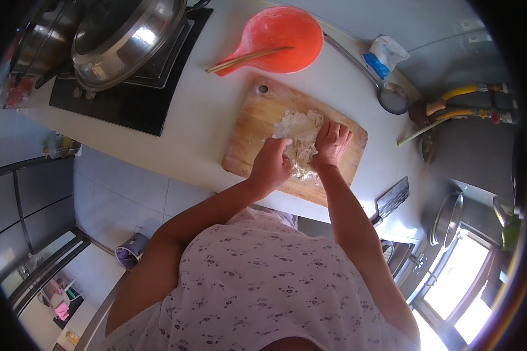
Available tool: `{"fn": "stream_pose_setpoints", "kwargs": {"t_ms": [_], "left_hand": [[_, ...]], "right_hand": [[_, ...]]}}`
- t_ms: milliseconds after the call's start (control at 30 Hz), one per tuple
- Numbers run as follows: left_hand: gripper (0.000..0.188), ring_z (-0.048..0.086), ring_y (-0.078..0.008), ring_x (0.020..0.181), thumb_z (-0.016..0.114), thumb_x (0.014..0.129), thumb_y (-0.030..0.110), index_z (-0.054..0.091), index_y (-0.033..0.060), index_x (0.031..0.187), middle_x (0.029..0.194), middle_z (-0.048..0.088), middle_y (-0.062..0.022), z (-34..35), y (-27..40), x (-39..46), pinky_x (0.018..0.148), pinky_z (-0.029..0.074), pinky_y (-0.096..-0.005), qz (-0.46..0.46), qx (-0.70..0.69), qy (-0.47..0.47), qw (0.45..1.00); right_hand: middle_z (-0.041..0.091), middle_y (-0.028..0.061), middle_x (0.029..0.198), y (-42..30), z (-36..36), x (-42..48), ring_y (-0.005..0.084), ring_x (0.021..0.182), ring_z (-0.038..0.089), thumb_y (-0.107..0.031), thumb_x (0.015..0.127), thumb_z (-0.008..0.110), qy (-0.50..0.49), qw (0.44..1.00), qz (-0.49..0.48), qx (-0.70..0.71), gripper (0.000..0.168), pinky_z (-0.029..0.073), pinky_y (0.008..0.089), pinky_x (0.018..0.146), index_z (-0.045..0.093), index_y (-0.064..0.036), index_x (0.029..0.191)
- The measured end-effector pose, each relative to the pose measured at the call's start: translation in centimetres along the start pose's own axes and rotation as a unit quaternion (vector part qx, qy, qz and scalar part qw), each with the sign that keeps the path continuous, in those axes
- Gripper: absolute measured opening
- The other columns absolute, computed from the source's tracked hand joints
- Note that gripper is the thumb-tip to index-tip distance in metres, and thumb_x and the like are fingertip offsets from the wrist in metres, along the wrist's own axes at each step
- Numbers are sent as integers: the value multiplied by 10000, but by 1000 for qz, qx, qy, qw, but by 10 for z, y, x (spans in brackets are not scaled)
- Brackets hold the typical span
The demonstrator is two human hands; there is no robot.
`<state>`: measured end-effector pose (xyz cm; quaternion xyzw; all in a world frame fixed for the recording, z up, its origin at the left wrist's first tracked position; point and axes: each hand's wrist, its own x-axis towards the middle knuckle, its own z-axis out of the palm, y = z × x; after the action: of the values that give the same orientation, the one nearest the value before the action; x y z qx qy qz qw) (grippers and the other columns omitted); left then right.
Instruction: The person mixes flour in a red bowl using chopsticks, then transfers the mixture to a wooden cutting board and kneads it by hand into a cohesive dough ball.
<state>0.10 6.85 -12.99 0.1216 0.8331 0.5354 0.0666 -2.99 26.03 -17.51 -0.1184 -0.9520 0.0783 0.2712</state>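
Shaggy, floury dough [299, 127] lies loosely spread over a wooden cutting board [250, 131] with a hanging hole in its upper left corner. My left hand [271, 162] is curled at the dough's left edge, its thumb reaching over the dough and its fingers partly hidden. Against the right edge of the dough rests my right hand [333, 142], fingers bent and knuckles up. What lies under its palm cannot be seen. Loose crumbs and flour cling to the board near both hands.
Beyond the board sits a red ladle-shaped bowl [290, 33] with wooden chopsticks [250, 59] across it. A metal ladle [393, 97] and a white-and-blue packet [385, 55] lie behind. At left, a lidded steel pan [127, 44] stands on the black cooktop [147, 107]. A spatula [393, 199] lies right.
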Motion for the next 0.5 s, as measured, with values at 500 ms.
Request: {"fn": "stream_pose_setpoints", "kwargs": {"t_ms": [500], "left_hand": [[275,625,-306,805,644,661,-12,628,37,931,894,621,-127,-3,20,55,718,498,-387,-71,-69,-42,994]], "right_hand": [[652,205,901,-8,-56,17,273,812,584,-328,912,507,-348,781,411,316,415,446,410,766,642,62,955]]}}
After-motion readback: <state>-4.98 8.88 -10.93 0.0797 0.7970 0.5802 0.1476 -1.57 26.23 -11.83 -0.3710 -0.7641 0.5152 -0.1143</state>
